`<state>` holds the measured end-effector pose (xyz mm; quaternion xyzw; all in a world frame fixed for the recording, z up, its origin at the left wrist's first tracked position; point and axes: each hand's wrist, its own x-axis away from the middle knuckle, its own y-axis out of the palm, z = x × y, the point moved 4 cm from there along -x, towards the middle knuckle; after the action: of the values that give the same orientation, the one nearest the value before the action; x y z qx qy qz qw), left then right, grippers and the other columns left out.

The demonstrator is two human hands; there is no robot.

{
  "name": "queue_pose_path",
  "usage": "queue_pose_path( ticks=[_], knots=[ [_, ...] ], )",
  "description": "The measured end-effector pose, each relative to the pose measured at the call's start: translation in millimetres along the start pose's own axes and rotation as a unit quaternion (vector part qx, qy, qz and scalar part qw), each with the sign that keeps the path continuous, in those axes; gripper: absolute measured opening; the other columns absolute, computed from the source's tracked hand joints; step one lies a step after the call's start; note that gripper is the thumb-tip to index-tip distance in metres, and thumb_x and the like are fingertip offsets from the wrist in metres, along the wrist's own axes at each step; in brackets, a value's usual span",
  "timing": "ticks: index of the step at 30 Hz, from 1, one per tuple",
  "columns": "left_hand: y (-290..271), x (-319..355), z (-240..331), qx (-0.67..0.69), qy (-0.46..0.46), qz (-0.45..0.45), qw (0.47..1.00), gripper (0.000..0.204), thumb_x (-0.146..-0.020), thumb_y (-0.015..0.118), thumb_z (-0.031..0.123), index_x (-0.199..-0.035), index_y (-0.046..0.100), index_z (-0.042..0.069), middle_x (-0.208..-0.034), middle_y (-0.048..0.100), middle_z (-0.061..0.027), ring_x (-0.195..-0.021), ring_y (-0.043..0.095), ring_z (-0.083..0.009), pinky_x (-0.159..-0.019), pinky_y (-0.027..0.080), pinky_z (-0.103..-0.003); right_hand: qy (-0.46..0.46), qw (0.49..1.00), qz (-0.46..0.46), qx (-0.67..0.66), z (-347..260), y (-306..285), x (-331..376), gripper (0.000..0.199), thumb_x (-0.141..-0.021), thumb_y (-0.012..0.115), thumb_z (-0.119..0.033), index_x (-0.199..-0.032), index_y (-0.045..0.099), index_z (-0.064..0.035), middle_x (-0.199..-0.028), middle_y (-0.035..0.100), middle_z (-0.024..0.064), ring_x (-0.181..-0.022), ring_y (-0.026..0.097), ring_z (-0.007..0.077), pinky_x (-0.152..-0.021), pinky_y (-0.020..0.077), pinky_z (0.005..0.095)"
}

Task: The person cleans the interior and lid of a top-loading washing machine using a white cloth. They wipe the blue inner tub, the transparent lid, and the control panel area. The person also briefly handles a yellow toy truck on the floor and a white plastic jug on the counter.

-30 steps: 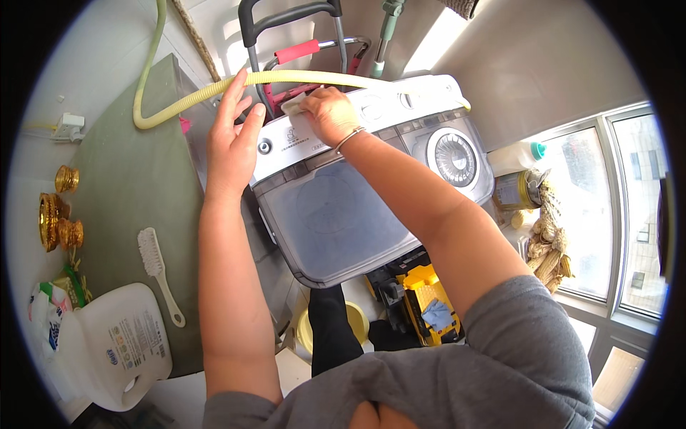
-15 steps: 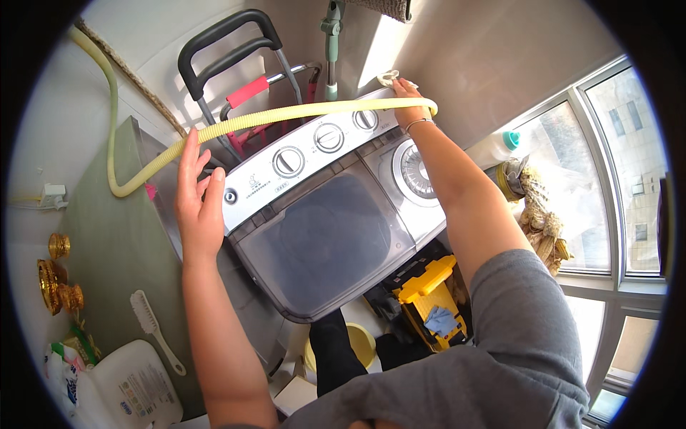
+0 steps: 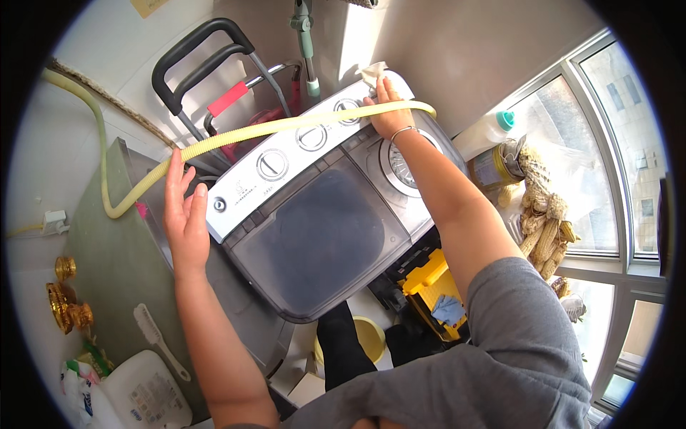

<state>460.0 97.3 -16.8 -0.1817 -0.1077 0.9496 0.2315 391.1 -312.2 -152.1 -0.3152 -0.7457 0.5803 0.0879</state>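
Observation:
Below me stands a twin-tub washing machine with a white knob panel (image 3: 239,189), a dark see-through wash lid (image 3: 325,236) and a round spin-tub lid (image 3: 404,168). My left hand (image 3: 187,225) is open at the panel's left end, fingers stretched out, fingertips by a pale yellow ribbed hose (image 3: 250,133). The hose runs above the panel and crosses over my right hand (image 3: 391,118). That hand lies open near the panel's right end, its fingers pointing away from me and thumb apart. A crumpled whitish cloth (image 3: 371,72) sits by its fingertips; whether they touch is unclear.
Behind the machine leans a folded trolley (image 3: 227,99) beside a green pole (image 3: 304,43). A greenish cabinet (image 3: 114,250) on the left bears a scrub brush (image 3: 161,339) and a white jug (image 3: 146,390). A yellow-and-black toolbox (image 3: 432,286) and yellow bucket (image 3: 368,339) are below.
My right hand has drawn back a little toward me, so more of the panel's right end shows. The view has shifted, moving the machine left in the picture. My left hand stays by the hose.

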Motion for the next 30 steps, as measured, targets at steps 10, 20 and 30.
queue_pose_path(
  ticks=[10,20,30],
  knots=[
    [-6,1,-2,-0.001,-0.011,0.025,1.000,0.055,-0.097,0.049,0.011,-0.148,0.030,0.005,-0.150,0.032,-0.0189,-0.131,0.042,-0.0296,-0.106,0.034,-0.038,-0.106,0.988,-0.088,0.063,-37,-15,84,0.069,-0.096,0.041,-0.047,-0.142,0.035,0.0039,-0.151,0.029,0.0201,-0.139,0.032,0.0315,-0.114,0.0222,0.0465],
    [-6,2,-2,-0.001,-0.029,0.017,0.999,0.054,-0.098,0.048,0.012,-0.149,0.030,0.009,-0.150,0.032,-0.0187,-0.134,0.039,-0.0277,-0.109,0.031,-0.036,-0.201,0.971,-0.122,0.034,-90,-17,133,0.068,-0.095,0.041,-0.049,-0.139,0.039,0.0026,-0.148,0.034,0.0185,-0.135,0.037,0.0314,-0.115,0.0205,0.0468],
    [-2,2,-8,-0.011,-0.090,-0.004,0.996,0.054,-0.099,0.049,0.018,-0.149,0.029,0.008,-0.149,0.033,-0.0183,-0.133,0.040,-0.0273,-0.108,0.032,-0.035,0.101,0.990,-0.095,0.010,97,-54,87,0.059,-0.098,0.037,-0.043,-0.138,0.042,0.0007,-0.147,0.037,0.0204,-0.132,0.041,0.0362,-0.110,0.0313,0.0433]
  ],
)
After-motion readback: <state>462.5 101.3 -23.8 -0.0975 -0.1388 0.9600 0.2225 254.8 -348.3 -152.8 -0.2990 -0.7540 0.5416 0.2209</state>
